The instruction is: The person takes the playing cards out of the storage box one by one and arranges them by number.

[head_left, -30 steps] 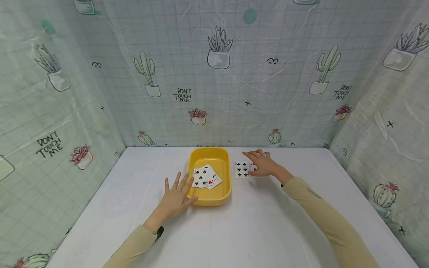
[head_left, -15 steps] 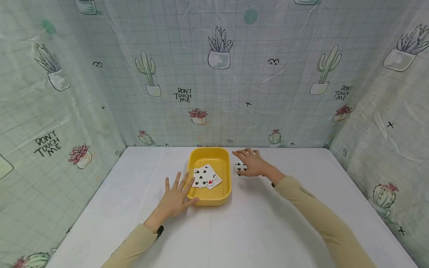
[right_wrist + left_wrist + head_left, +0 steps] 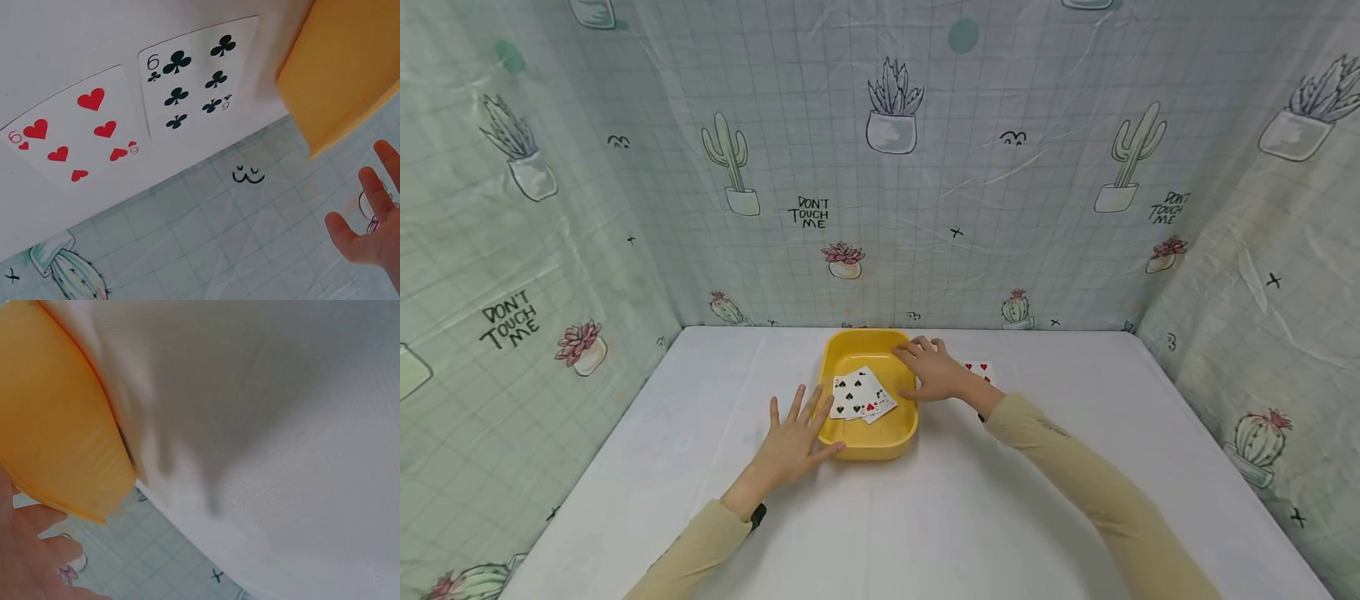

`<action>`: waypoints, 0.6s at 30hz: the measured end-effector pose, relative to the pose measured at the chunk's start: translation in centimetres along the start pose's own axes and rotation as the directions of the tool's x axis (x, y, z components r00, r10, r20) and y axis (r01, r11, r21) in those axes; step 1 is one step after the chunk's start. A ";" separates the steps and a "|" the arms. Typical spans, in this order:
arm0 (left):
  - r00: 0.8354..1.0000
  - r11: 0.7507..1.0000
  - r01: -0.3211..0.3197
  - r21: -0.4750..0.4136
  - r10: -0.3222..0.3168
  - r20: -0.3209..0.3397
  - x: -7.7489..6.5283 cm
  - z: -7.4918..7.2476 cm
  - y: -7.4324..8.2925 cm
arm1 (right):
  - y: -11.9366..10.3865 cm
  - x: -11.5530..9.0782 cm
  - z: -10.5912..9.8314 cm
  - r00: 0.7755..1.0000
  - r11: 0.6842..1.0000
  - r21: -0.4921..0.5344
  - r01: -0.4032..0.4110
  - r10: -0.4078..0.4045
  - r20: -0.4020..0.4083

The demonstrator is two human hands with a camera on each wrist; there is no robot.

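Observation:
A yellow plastic tray (image 3: 880, 443) stands at the middle of the table with overlapping playing cards (image 3: 854, 395) inside, a spade card on top. My left hand (image 3: 787, 448) rests at the tray's left side, its fingers spread. Above the right rim hovers my right hand (image 3: 928, 372), fingers apart and nothing seen in it. In the right wrist view, the six of clubs (image 3: 190, 78) lies face up on the table beside the tray, with the six of hearts (image 3: 72, 128) next to it. From the head, the right hand and wrist hide most of those two cards.
The white table (image 3: 1000, 500) reaches back to a hanging cloth (image 3: 895, 192) printed with cacti and potted plants. The same cloth stands along both sides. The tray's raised wall lies between its cards and the two on the table.
My right hand has moved left, from over the two table cards to over the tray's right rim. The left hand, the tray and the cards have stayed in place.

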State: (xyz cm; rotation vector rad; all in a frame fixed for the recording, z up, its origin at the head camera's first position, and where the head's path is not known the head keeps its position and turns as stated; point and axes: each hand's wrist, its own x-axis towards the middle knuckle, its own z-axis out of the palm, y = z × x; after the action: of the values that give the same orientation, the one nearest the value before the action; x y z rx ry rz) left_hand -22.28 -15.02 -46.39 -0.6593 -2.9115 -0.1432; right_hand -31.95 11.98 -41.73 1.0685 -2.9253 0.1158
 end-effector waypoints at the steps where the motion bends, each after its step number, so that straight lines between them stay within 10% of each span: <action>1: 1.000 1.000 -0.001 0.006 0.001 -0.002 0.0 0.0 0.0 | -0.3 0.2 0.1 1.000 1.000 -0.004 0.011 -0.011 -0.001; 18: 0.999 0.999 -0.022 0.033 0.023 -0.026 0.1 0.0 -0.1 | -4.2 3.3 1.5 0.996 0.997 -0.054 0.061 -0.058 0.061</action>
State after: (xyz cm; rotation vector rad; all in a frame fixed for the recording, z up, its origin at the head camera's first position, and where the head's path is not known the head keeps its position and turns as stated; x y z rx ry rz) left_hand -22.41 -15.09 -46.35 -0.6791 -2.8734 -0.1008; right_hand -31.75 6.54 -42.79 1.1695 -2.9253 0.0007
